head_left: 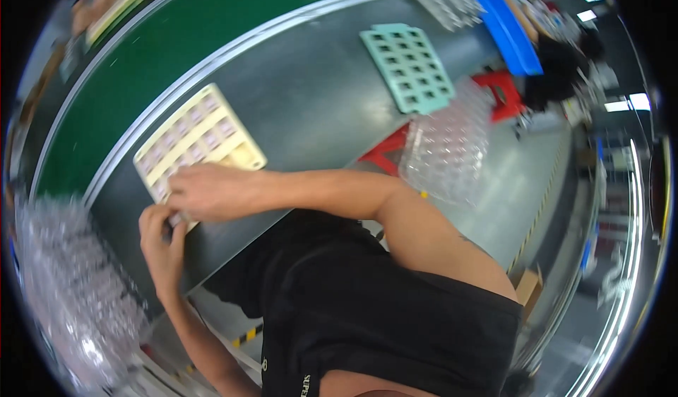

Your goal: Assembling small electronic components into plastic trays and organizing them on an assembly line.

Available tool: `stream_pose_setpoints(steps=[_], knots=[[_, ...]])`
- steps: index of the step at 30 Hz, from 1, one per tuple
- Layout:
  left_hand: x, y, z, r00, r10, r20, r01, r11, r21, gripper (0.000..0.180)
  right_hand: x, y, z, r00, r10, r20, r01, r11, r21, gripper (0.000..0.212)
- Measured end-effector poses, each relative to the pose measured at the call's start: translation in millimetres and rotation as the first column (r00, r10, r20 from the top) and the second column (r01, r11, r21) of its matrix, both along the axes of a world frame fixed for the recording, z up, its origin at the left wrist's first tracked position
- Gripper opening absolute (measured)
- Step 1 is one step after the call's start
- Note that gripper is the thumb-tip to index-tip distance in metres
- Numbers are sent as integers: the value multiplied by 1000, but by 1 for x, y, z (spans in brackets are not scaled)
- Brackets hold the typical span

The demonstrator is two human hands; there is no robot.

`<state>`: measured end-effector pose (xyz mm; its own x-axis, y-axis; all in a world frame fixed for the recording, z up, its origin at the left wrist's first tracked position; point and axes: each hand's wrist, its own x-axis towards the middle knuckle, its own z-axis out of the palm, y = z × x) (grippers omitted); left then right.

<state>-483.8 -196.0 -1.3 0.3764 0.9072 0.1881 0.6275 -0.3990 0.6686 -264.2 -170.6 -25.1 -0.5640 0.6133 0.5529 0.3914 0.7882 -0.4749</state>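
Both hands work close together, almost touching, at the near left corner of the cream tray. Left hand: thumb and forefinger curve around a small pale piece at the tray's edge; blur, can't tell if it's gripped. Right hand: laid across the near side of the tray, fingers bent down toward the left hand; can't tell if it holds anything.

Cream tray lies on the grey table, angled, alongside the belt. Rows of pockets with pale pinkish pieces in many of them; near right end shows bare cream. Near side partly hidden by right hand.

Teal tray farther right, at the table's edge: grid of dark square pockets, contents too small to tell. Clear blister sheet just below it, over a red stool. Stacked clear trays at the table's far end, blue bin beside them. Bulky clear-wrapped stack left of the table.

Metal rail divides table from green belt. Across the belt, another person's hand at a pale tray. Right: grey floor, striped tape, bright strip lights.
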Motion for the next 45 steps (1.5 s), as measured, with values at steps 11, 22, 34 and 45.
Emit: stream_pose_setpoints(steps=[11,22,34,45], knots=[[16,4,7,997,-59,-48,61,997,42,23,9,-2,7,982,30,185,-11,995,-101,33],[-11,-14,-6,961,131,245,-129,991,-26,43,6,-6,31,988,-18,156,62,958,-280,39],[-7,-25,-44,853,153,499,-234,967,102,29,-135,25,178,962,273,-5,-272,955,-116,21],[-9,-29,-42,850,125,512,-213,970,117,27,-410,103,242,883,335,328,-464,726,508,18]])
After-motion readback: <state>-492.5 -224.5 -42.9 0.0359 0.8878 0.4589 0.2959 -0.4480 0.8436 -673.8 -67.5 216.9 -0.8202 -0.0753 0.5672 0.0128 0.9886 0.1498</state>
